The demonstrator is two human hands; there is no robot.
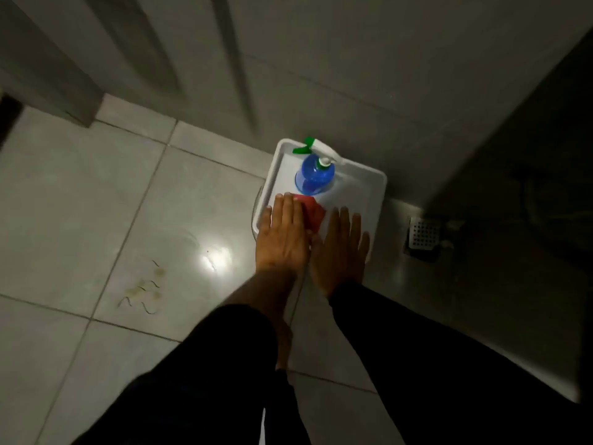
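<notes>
The left hand (282,234) and the right hand (340,248) lie flat with straight fingers, gripping nothing, over the near end of the white rectangular plastic tray (369,200), the left one partly covering the folded red cloth (313,210) just before the upright blue plastic spray bottle (313,175).

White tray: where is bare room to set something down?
Bare patches: between the blue spray bottle and the right rim of the white plastic tray, beyond the right hand; a strip along its left rim. Crowded: the near middle, with red cloth and left hand.
</notes>
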